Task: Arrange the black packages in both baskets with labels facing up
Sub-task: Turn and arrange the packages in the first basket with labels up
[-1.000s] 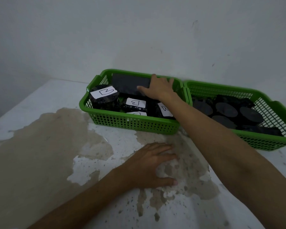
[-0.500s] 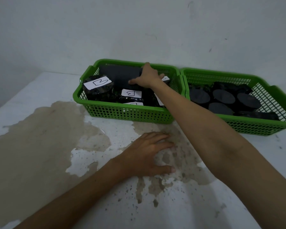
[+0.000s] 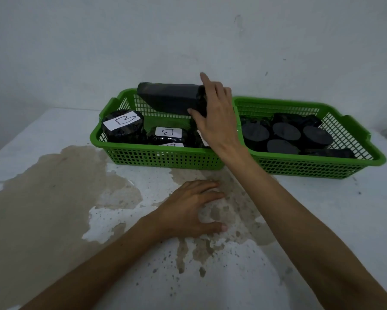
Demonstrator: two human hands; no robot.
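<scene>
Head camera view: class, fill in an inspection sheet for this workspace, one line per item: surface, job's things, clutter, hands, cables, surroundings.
Surface: white table with a large brown stain.
Job's things: left green basket holds black packages, several showing white labels; right green basket holds black packages with no labels showing; flat black package lifted and tilted over the left basket.
Clutter: nothing seen.
Hands: right hand grips the flat package; left hand rests flat on the table.
Cables: nothing seen.
Surroundings: plain pale wall.
</scene>
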